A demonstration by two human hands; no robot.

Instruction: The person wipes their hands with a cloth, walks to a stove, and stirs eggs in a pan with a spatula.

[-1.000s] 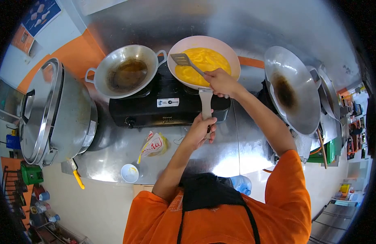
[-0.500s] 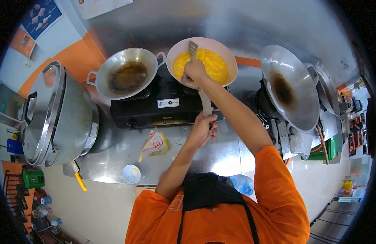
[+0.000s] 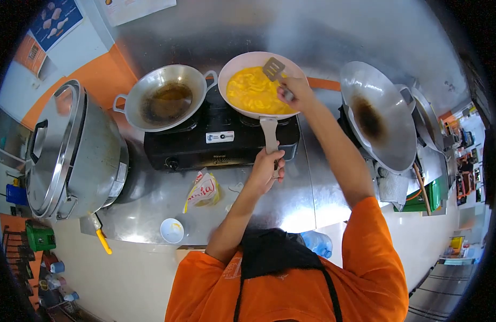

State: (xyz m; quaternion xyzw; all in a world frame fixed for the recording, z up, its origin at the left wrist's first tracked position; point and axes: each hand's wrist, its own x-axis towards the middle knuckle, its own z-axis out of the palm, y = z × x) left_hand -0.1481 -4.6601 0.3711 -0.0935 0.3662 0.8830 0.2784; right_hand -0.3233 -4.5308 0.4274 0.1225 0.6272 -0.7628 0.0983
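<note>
My left hand [image 3: 267, 169] is wrapped round the grey handle of a pink frying pan [image 3: 302, 80], which sits on the right burner of a black gas stove [image 3: 205, 152]. Yellow egg [image 3: 253, 91], partly set in folds, covers much of the pan's inside. In my right hand [image 3: 297, 93] is a slotted spatula [image 3: 273, 68]; its head is over the upper right part of the pan, at the edge of the egg.
A metal wok [image 3: 170, 102] with dark oil stands on the left burner, and a big steel pot [image 3: 92, 155] at the far left. Nearer are a plastic packet [image 3: 204, 190], a small white cup [image 3: 172, 230] and a yellow-handled knife [image 3: 103, 241]. Another wok [image 3: 384, 118] is at the right.
My right hand has moved to the right with the spatula, from the pan's middle to its right side. More of the egg shows. My left hand still holds the handle.
</note>
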